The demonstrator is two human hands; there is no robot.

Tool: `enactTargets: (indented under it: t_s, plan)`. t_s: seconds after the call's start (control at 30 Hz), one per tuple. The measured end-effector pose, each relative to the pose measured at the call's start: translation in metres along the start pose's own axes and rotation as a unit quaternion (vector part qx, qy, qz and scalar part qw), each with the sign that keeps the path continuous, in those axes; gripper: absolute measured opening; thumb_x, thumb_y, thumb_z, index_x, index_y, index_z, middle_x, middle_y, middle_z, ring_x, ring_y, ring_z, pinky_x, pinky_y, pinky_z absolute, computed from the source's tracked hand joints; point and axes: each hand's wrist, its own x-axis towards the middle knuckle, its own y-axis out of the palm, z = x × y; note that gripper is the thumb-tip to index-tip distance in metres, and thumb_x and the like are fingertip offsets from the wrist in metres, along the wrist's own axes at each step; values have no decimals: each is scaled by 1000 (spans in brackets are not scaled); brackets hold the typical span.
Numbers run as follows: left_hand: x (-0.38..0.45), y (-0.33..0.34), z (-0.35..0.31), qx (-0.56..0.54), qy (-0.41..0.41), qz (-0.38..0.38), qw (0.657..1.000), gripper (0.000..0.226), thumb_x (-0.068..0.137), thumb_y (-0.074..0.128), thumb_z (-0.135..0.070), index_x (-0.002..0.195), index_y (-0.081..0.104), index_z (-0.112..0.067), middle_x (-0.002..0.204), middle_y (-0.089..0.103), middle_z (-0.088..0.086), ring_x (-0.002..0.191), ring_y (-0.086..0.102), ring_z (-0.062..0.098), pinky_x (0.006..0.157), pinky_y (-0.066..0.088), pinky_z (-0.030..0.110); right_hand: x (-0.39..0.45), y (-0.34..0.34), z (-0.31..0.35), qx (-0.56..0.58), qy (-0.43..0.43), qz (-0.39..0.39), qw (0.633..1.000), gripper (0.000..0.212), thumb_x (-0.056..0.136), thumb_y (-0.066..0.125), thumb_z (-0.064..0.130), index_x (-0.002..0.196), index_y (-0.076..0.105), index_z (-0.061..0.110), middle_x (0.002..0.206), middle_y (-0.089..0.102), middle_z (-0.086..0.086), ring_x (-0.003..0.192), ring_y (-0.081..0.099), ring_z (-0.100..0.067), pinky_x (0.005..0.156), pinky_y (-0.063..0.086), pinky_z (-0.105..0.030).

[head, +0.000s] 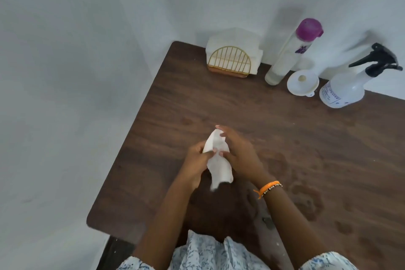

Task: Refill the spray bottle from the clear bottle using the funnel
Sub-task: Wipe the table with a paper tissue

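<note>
A white spray bottle (344, 90) with a black trigger head stands at the table's back right. Left of it lies a white funnel (303, 83), wide mouth up. A tall clear bottle (287, 57) with a purple cap stands beside the funnel, against the wall. Near the table's middle, my left hand (197, 164) and my right hand (237, 153) both grip a crumpled white tissue (219, 160) held between them. Both hands are well in front of the bottles.
A gold wire napkin holder (229, 61) full of white napkins stands at the back left of the dark wooden table (306, 149). White walls close the back and left. The table's left edge runs close to my left arm.
</note>
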Motion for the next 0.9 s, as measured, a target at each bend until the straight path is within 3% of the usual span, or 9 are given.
enactTargets:
  t_s: [0.1,0.23,0.3,0.37,0.5,0.57,0.7,0.8,0.9]
  plan:
    - [-9,-9,9,-2,7,2,1000,23,89,57,-5,111,64,-7,107,69,11,99,66,24,85,55,38,0,9,3,32,-5,-16,999,43,77,58,-7,110,64,19,102,59,9,89,52,0,77,34,1]
    - [-15,-23,18,33,41,-43,998,21,87,59,-2,104,66,-12,103,69,7,96,65,16,85,53,29,11,18,8,90,60,-101,989,29,72,55,-14,77,69,11,74,58,13,66,51,2,58,37,-5]
    - [-14,-28,21,62,53,-93,992,19,86,58,-1,101,66,-12,97,68,3,87,62,9,77,51,18,21,19,12,174,115,-118,971,26,75,59,-12,71,69,12,71,62,8,61,55,5,61,41,-7]
    - [-11,-34,22,80,62,-142,985,17,86,57,-1,96,66,-12,87,66,1,78,59,7,66,46,9,30,18,19,221,130,-108,960,26,75,61,-9,72,69,16,76,67,1,67,59,0,69,49,-20]
    - [-10,-45,23,129,86,-205,966,16,89,55,-8,93,68,-17,80,64,-5,73,57,2,59,41,1,55,23,30,49,19,-144,988,23,72,59,-9,85,73,4,90,67,-5,84,59,-5,71,39,-12]
    - [-9,-48,24,144,102,-220,959,16,89,55,-9,92,66,-20,80,63,-8,75,58,3,61,41,2,73,30,28,-43,14,-182,982,22,76,55,-3,88,72,5,102,61,-12,89,56,-18,73,37,-18]
    - [-3,-52,24,161,123,-248,947,16,88,56,-7,95,65,-18,79,59,-15,74,56,0,62,39,1,98,51,23,-212,44,-160,963,21,83,56,10,100,67,14,106,58,-5,111,43,-26,60,46,-34]
    - [1,-56,23,176,133,-266,938,22,84,55,-2,94,64,-19,80,60,-14,75,57,2,66,40,4,98,71,29,-201,15,-153,967,34,74,61,6,108,60,12,111,58,-8,105,51,-29,60,45,-36]
    - [5,-60,23,173,121,-269,940,32,79,50,5,94,64,-19,88,64,-7,80,58,5,71,43,12,83,90,27,-224,-93,-95,965,24,72,57,8,95,65,11,113,64,-3,94,62,-27,54,48,-30]
